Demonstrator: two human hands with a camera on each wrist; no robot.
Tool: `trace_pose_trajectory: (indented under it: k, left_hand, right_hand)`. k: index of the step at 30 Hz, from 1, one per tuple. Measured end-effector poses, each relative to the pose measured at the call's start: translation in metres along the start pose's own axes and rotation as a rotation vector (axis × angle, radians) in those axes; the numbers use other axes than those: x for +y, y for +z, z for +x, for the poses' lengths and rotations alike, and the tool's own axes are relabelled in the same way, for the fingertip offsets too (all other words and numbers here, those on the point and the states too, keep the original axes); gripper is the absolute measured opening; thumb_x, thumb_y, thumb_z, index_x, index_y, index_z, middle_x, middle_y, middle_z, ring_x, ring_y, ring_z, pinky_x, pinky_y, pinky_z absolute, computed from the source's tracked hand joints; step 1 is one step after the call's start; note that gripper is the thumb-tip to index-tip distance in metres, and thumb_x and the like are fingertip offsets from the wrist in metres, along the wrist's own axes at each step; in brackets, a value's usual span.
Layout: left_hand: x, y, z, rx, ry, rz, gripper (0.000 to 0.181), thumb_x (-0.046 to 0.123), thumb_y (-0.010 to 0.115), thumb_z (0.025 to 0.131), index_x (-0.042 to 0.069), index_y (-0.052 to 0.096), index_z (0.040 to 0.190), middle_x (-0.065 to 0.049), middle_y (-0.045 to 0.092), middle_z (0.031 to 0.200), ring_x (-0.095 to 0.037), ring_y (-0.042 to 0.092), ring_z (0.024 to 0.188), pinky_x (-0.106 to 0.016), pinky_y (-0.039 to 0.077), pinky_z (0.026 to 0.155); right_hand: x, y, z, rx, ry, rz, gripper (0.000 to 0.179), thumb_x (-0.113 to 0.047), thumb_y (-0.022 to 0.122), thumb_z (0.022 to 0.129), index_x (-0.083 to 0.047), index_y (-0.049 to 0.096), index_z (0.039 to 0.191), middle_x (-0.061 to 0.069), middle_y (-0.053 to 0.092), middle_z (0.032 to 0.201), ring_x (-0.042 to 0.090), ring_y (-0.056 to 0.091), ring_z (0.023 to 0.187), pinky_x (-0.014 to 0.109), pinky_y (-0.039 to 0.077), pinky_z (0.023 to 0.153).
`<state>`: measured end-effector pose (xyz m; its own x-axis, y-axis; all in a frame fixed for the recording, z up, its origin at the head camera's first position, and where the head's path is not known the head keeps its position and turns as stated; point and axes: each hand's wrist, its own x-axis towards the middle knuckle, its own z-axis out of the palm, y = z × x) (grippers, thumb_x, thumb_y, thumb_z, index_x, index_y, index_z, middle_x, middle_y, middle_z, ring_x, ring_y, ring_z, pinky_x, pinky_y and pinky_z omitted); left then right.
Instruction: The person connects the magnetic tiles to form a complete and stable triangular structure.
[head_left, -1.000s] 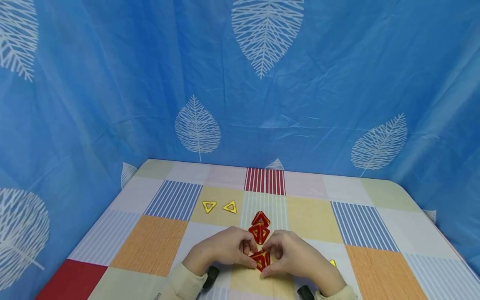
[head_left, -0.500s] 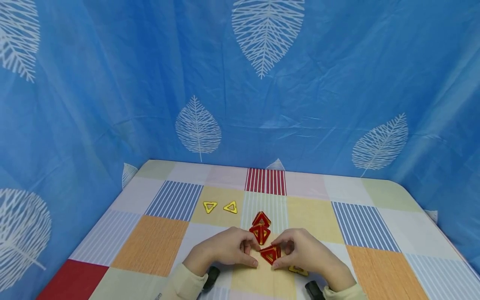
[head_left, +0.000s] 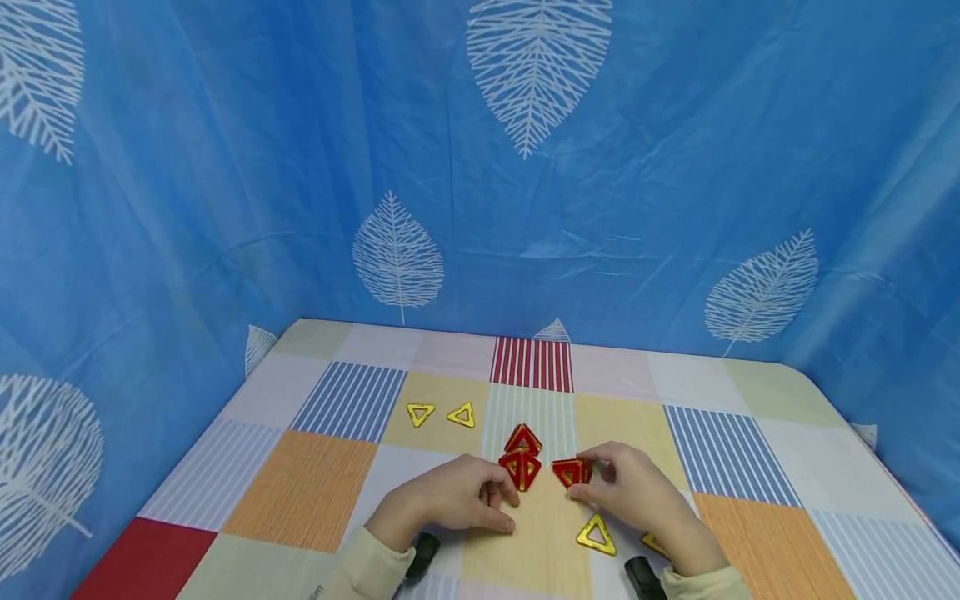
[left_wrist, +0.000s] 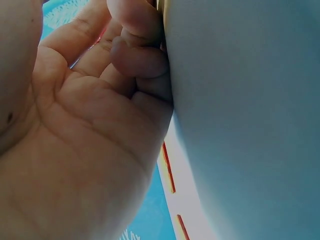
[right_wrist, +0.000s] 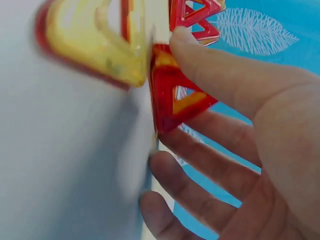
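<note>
My right hand (head_left: 633,483) pinches a small red pyramid of triangular magnetic tiles (head_left: 567,472) between thumb and fingers, low at the tabletop. In the right wrist view the thumb lies across one face of this red pyramid (right_wrist: 164,111), whose centre has a triangular opening. Two more red shapes of the same tiles, a nearer one (head_left: 513,471) and a farther one (head_left: 522,437), stand close together left of it. My left hand (head_left: 450,493) rests on the table just in front of them, fingers loosely bent and nothing visibly held.
A yellow triangle tile (head_left: 581,539) lies below my right hand, and another yellow tile (head_left: 655,546) is partly hidden by the right wrist. Farther back lie two yellow triangles, one left (head_left: 411,409) and one right (head_left: 470,419). A blue curtain (head_left: 637,167) hangs behind the patchwork-covered table (head_left: 300,467).
My right hand has carried the red pyramid away from the left hand, rightward and farther back. The left hand has let go of it and stayed put. A yellow tile has come into full view.
</note>
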<state>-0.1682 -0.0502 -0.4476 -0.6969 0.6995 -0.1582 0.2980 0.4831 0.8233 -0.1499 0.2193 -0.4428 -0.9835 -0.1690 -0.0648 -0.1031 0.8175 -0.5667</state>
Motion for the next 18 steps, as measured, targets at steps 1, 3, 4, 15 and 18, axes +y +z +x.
trace_pose_trajectory:
  k: [1, 3, 4, 15, 18]
  left_hand:
    - [0.000, 0.000, 0.000, -0.001, 0.003, -0.002, 0.014, 0.017, 0.084, 0.084, 0.016, 0.072, 0.092, 0.006, 0.059, 0.070, -0.004, 0.049, 0.060, -0.021, 0.040, 0.057]
    - [-0.001, -0.001, 0.000, -0.006, 0.008, -0.007, 0.014, 0.017, 0.084, 0.085, 0.016, 0.072, 0.093, 0.007, 0.059, 0.070, -0.004, 0.049, 0.061, -0.021, 0.041, 0.057]
    - [-0.001, -0.001, 0.000, -0.009, 0.013, -0.013, 0.014, 0.018, 0.083, 0.085, 0.016, 0.072, 0.093, 0.007, 0.059, 0.071, -0.004, 0.049, 0.061, -0.021, 0.041, 0.058]
    - [-0.025, -0.037, -0.010, 0.104, 0.027, -0.053, 0.016, 0.016, 0.079, 0.089, 0.010, 0.072, 0.102, 0.002, 0.061, 0.077, -0.010, 0.052, 0.062, -0.025, 0.043, 0.054]
    - [-0.038, -0.053, -0.015, 0.216, -0.021, -0.001, 0.017, 0.013, 0.079, 0.088, 0.009, 0.070, 0.102, 0.000, 0.058, 0.080, -0.013, 0.052, 0.063, -0.027, 0.044, 0.052]
  right_hand:
    - [0.001, 0.000, 0.000, 0.009, 0.008, -0.003, 0.050, -0.036, 0.090, 0.075, -0.009, 0.075, 0.114, -0.001, 0.067, 0.104, 0.015, 0.054, 0.081, 0.037, 0.049, 0.070]
    - [0.001, 0.001, 0.001, 0.021, 0.016, -0.003, 0.051, -0.036, 0.090, 0.075, -0.009, 0.074, 0.115, 0.001, 0.068, 0.108, 0.016, 0.057, 0.085, 0.040, 0.052, 0.075]
    - [0.002, 0.001, 0.001, 0.025, 0.019, 0.001, 0.052, -0.036, 0.090, 0.074, -0.009, 0.074, 0.115, 0.002, 0.068, 0.109, 0.016, 0.057, 0.086, 0.041, 0.052, 0.076]
    - [0.004, -0.001, 0.000, -0.003, 0.005, 0.007, 0.057, -0.031, 0.093, 0.070, -0.009, 0.073, 0.118, -0.003, 0.064, 0.107, 0.016, 0.051, 0.084, 0.040, 0.049, 0.077]
    - [0.004, -0.001, 0.000, 0.000, 0.006, -0.012, 0.059, -0.032, 0.094, 0.070, -0.010, 0.072, 0.120, -0.002, 0.064, 0.109, 0.015, 0.052, 0.085, 0.040, 0.049, 0.077]
